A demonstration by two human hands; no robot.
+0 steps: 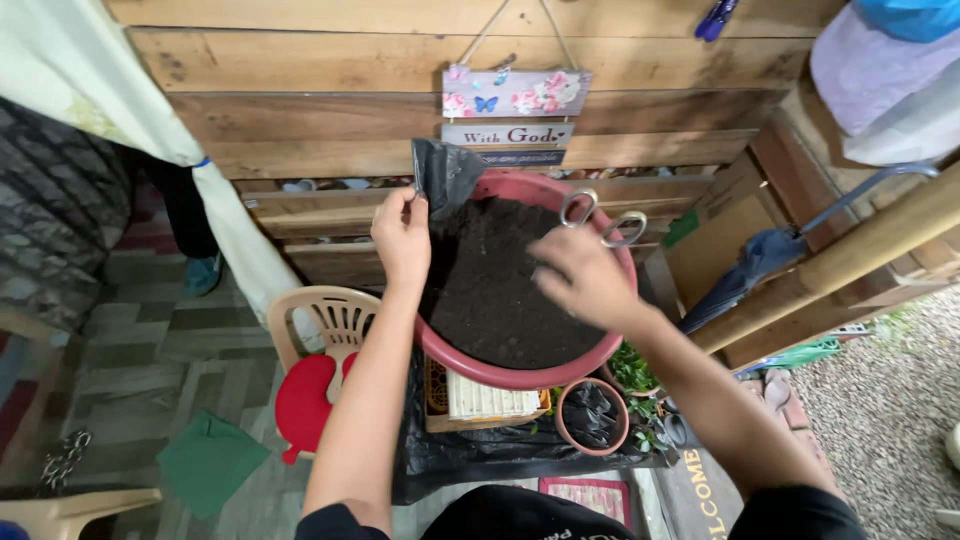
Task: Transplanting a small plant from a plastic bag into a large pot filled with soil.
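A: What's at the centre?

B: A big red basin (520, 375) full of dark soil (500, 280), set on a table covered with black plastic sheet (470, 455), up against a wall of wooden planks (330, 60).

A: And the hands?

B: The left hand (402, 235) is pinched shut on a small black plastic bag (445, 175), holding it up at the basin's far left rim. The right hand (580, 275) hovers over the soil, gripping a pair of scissors (600, 215) whose metal loops stick up above the knuckles. The hand is blurred, so I cannot tell where the blades point.

A: What's just around the basin?

B: In front of it, below the rim, a slatted crate (480, 400), and beside that a small terracotta pot (592, 415) lined with black plastic. Green plants (635, 375) sit to the right of the pot.

A: Further out?

B: A decorative hanging plaque (515, 110) with flowers on the planks behind. A beige plastic chair (335, 320) with a red seat stands left of the table, and a green cloth (210, 460) lies on the floor. A folded blue umbrella (760, 260) leans at the right.
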